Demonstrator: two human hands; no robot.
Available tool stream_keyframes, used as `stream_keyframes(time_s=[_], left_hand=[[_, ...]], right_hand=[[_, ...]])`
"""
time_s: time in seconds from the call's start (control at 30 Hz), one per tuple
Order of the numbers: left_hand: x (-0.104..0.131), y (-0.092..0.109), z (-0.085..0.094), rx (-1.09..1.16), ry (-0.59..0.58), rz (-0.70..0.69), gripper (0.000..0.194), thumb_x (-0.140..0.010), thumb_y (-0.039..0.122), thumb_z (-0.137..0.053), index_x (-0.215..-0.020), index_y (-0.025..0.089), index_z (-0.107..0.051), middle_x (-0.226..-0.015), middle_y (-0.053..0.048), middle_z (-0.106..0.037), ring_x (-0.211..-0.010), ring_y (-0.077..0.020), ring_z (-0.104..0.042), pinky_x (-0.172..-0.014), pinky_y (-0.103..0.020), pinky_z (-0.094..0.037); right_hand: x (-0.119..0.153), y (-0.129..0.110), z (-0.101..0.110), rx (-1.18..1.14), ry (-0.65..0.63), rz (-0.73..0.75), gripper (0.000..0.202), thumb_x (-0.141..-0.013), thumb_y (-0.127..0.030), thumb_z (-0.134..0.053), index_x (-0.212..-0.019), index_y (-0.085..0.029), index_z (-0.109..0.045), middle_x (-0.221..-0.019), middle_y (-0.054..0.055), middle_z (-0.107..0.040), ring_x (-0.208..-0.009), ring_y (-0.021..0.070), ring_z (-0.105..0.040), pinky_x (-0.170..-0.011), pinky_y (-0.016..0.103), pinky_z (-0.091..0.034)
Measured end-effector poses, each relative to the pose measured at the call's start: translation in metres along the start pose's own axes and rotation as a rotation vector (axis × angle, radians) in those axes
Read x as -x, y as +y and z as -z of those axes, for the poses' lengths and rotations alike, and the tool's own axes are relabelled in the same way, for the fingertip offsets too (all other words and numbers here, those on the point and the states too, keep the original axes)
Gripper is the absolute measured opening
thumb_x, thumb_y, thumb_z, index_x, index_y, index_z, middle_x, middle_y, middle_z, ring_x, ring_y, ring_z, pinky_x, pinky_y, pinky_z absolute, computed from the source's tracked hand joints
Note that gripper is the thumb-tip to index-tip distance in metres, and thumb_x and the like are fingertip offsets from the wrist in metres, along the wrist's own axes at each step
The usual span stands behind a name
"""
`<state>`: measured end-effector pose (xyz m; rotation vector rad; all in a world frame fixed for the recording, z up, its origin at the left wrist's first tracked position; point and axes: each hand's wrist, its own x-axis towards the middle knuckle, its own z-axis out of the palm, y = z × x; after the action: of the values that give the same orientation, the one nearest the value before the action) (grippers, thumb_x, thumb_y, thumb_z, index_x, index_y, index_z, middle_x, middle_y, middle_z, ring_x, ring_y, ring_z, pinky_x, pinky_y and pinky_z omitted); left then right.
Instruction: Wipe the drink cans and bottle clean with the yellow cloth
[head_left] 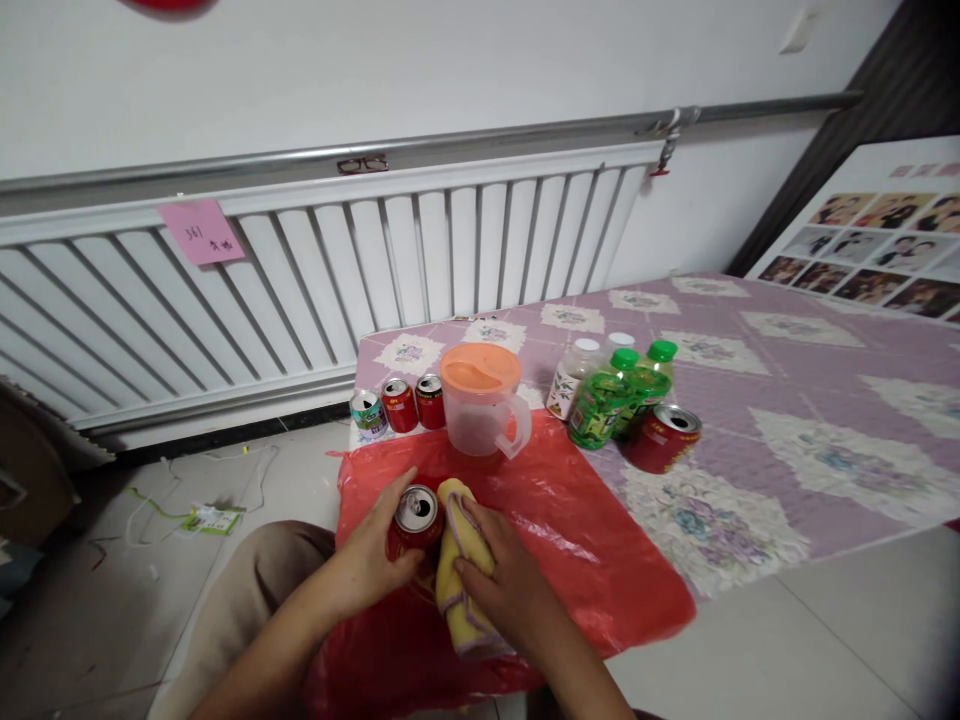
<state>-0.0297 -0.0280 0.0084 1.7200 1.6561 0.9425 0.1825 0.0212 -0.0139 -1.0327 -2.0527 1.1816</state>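
Note:
A red drink can [417, 512] with an opened top stands upright over the red plastic sheet [592, 560]. My left hand [379, 545] is closed around its left side. In my right hand [504, 575] is a folded yellow cloth [463, 545] with a purple edge, pressed close against the can's right side. Just behind the hands stands a clear plastic pitcher [480, 415] with an orange lid. To its left, a small green-and-white can [369, 417] and two red cans [400, 407] form a row.
Several bottles with green or white caps [596, 405] and another red can [664, 440] stand right of the pitcher on the flowered tablecloth [712, 370]. A white radiator [420, 245] runs behind the table. Cords [202, 500] lie on the floor at left.

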Motion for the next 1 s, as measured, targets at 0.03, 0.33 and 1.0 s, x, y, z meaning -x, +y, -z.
stream_keyframes(time_s=[0.03, 0.33, 1.0], left_hand=[[0.0, 0.0, 0.003, 0.011, -0.033, -0.008, 0.086, -0.069, 0.006, -0.062, -0.146, 0.023, -0.029, -0.153, -0.011, -0.036, -0.141, -0.0286, -0.035, -0.118, -0.049, -0.028], [-0.004, -0.016, -0.008, -0.037, 0.174, -0.052, 0.073, -0.065, 0.014, -0.073, -0.133, 0.022, -0.047, -0.133, -0.011, -0.056, -0.125, -0.031, -0.052, -0.108, -0.051, -0.04], [0.0, -0.011, 0.004, 0.025, 0.007, -0.021, 0.081, -0.071, 0.008, -0.062, -0.145, 0.026, -0.033, -0.151, -0.009, -0.039, -0.14, -0.028, -0.036, -0.118, -0.05, -0.026]], right_hand=[[0.0, 0.0, 0.0, -0.006, 0.005, 0.002, 0.065, -0.079, -0.017, -0.055, -0.142, -0.023, -0.041, -0.141, 0.011, -0.047, -0.132, 0.0246, -0.043, -0.112, 0.046, -0.033], [0.004, -0.004, 0.003, -0.115, 0.128, 0.141, 0.065, -0.08, -0.016, -0.055, -0.142, -0.031, -0.038, -0.146, 0.005, -0.042, -0.134, 0.0225, -0.04, -0.112, 0.044, -0.035], [-0.003, 0.003, -0.005, -0.016, 0.031, 0.008, 0.065, -0.078, -0.017, -0.055, -0.141, -0.021, -0.041, -0.141, 0.011, -0.047, -0.132, 0.0243, -0.043, -0.111, 0.046, -0.034]])
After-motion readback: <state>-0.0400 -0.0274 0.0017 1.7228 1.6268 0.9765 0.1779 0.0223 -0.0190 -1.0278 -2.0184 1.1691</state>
